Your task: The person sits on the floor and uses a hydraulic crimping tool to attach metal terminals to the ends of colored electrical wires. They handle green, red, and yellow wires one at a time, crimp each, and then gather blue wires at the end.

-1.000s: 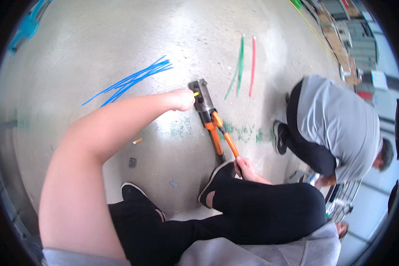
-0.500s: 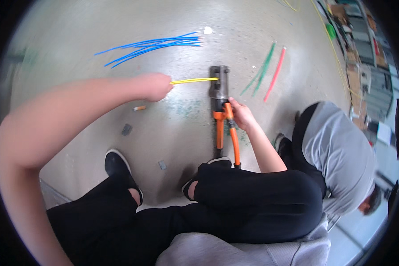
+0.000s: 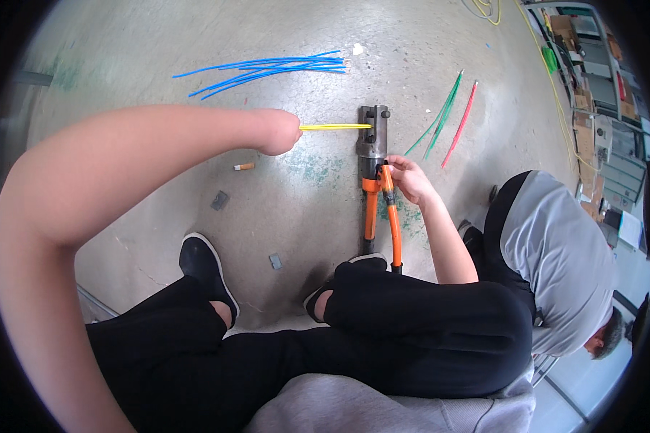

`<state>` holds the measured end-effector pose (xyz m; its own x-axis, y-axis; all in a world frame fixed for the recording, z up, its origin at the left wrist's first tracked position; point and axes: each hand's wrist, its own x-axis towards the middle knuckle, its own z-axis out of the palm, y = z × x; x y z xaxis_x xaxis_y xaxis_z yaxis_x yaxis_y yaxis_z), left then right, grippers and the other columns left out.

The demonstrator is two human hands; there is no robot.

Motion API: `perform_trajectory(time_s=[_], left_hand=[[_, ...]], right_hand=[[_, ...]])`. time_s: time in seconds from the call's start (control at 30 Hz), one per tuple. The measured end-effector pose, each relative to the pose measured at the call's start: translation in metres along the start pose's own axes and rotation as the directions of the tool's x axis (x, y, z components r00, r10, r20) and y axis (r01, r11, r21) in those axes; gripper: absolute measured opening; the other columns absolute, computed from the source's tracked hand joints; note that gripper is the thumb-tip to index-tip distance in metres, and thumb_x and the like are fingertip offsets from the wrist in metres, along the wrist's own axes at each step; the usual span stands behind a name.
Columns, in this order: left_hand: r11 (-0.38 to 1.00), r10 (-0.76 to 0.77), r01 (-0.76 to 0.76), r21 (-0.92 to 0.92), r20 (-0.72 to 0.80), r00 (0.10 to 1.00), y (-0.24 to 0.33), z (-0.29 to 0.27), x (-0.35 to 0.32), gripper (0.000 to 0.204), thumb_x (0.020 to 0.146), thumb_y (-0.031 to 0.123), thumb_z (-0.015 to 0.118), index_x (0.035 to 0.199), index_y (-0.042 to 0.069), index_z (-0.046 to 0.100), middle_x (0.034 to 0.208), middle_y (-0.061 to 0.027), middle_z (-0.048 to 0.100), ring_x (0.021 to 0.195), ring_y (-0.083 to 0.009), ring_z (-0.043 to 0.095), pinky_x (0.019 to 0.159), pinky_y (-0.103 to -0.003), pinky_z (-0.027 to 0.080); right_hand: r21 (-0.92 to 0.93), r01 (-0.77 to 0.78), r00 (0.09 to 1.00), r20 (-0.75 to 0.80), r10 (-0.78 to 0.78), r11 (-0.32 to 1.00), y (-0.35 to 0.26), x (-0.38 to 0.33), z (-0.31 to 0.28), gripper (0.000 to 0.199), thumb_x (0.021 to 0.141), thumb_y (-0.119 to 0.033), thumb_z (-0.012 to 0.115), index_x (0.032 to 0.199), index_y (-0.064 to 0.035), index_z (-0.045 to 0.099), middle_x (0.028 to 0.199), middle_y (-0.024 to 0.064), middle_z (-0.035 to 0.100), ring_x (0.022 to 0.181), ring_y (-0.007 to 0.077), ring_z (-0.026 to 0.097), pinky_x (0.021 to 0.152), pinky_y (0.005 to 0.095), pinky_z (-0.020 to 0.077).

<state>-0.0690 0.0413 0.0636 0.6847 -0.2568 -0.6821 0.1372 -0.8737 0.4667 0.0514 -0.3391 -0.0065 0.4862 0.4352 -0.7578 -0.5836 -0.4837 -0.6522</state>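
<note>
A hydraulic crimping tool (image 3: 372, 148) lies on the floor in front of me, with its dark metal head pointing away and its two orange handles toward my feet. My left hand (image 3: 278, 132) is closed around yellow wires (image 3: 336, 127), held level from the left. Their far ends reach into the opening of the tool's head; the tips are hidden there. At the tool's neck, where the movable handle joins, my right hand (image 3: 412, 179) has its fingers bent and gripping the tool.
Blue wires (image 3: 267, 70) lie beyond my left hand. Green wires (image 3: 444, 115) and a red wire (image 3: 460, 124) are right of the tool. A small orange-and-white piece (image 3: 244, 167) and grey scraps (image 3: 219, 200) lie nearer. Another person (image 3: 556, 252) crouches close at right, before shelves (image 3: 607, 79).
The view has shifted a little, so everything sits slightly farther right. The fingers of my right hand show more clearly at the tool's neck. The wires remain in the tool's head.
</note>
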Motion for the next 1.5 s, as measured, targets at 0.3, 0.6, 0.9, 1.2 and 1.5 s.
perform_trajectory(time_s=[0.3, 0.6, 0.9, 1.2, 1.5], left_hand=[[0.999, -0.008, 0.007, -0.048, -0.015, 1.0, 0.0, 0.008, -0.011, 0.044, 0.107, 0.031, 0.04, 0.11, -0.004, 0.067, 0.103, -0.0266, 0.07, 0.095, -0.0433, 0.068, 0.088, -0.054, 0.052], [0.877, -0.024, -0.038, -0.479, -0.121, 0.992, -0.022, 0.032, -0.077, 0.046, 0.103, 0.037, 0.046, 0.079, 0.001, 0.062, 0.071, -0.0136, 0.063, 0.067, -0.028, 0.061, 0.065, -0.044, 0.048], [0.307, 0.126, 0.128, -0.943, 0.174, 0.977, 0.036, 0.054, -0.14, 0.043, 0.105, 0.038, 0.049, 0.073, 0.011, 0.046, 0.062, 0.0037, 0.041, 0.055, -0.0076, 0.037, 0.048, -0.027, 0.029], [0.755, 0.07, -0.236, -0.612, -0.283, 0.957, 0.083, 0.045, -0.142, 0.031, 0.11, 0.026, 0.048, 0.091, 0.003, 0.053, 0.078, -0.0073, 0.051, 0.071, -0.0221, 0.05, 0.068, -0.035, 0.044], [0.839, 0.074, -0.269, -0.474, -0.39, 0.918, 0.087, 0.044, -0.14, 0.024, 0.109, 0.02, 0.049, 0.096, 0.001, 0.054, 0.076, -0.0134, 0.05, 0.069, -0.0296, 0.053, 0.065, -0.04, 0.044]], right_hand=[[-0.395, -0.086, 0.988, -0.151, 0.027, 0.915, 0.004, 0.011, -0.002, 0.05, 0.108, -0.045, 0.053, 0.092, -0.0005, 0.071, 0.073, 0.0036, 0.067, 0.055, 0.0124, 0.055, 0.053, 0.0295, 0.045], [-0.51, 0.071, 0.88, -0.373, -0.295, 0.857, 0.007, -0.019, -0.018, 0.041, 0.107, -0.038, 0.055, 0.097, -0.0027, 0.072, 0.068, -0.0014, 0.058, 0.064, 0.0092, 0.053, 0.062, 0.0284, 0.0469], [0.271, 0.58, 0.786, 0.061, -0.615, 0.768, -0.114, -0.136, 0.091, 0.04, 0.105, -0.022, 0.06, 0.136, 0.0043, 0.058, 0.094, 0.0043, 0.063, 0.083, 0.011, 0.061, 0.078, 0.0276, 0.0516], [0.348, 0.601, 0.774, -0.032, -0.632, 0.719, -0.107, -0.159, 0.077, 0.029, 0.105, -0.021, 0.062, 0.125, -0.0003, 0.066, 0.092, -0.0008, 0.064, 0.083, 0.0068, 0.059, 0.078, 0.0247, 0.05], [0.278, 0.7, 0.709, -0.162, -0.686, 0.658, -0.098, -0.162, 0.076, 0.036, 0.11, -0.031, 0.053, 0.117, 0.0013, 0.067, 0.084, 0.0011, 0.064, 0.077, 0.0079, 0.059, 0.073, 0.0251, 0.0492]])
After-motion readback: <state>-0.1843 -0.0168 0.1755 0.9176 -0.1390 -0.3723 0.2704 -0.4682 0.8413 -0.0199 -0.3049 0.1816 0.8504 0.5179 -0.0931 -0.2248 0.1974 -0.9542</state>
